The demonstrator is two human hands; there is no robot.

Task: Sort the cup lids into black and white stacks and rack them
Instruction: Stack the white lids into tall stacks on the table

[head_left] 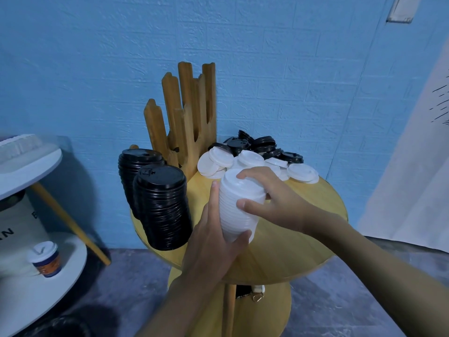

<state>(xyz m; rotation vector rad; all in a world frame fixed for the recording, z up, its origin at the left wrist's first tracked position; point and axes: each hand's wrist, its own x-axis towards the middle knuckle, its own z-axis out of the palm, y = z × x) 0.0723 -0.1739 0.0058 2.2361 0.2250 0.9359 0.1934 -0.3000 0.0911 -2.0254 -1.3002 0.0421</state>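
Over the round wooden desk (291,239), left hand (213,242) grips the white lid stack (237,207) near its base and right hand (279,203) clamps its top, seemingly squaring the lids for racking; unsorted black and white lids (252,156) lie behind, two black stacks (162,207) stand by the wooden rack (187,113).

Light: dim, cool, bluish cast, falling from above. Soft shadow on wall (80,181) beside white shelf (36,166). Faint sheen on top of black lid stack (165,175). Floor (116,300) murky at lower left. Wide-angle bowing at edges. Wooden rack (192,105) slightly smeared; centre sharp.
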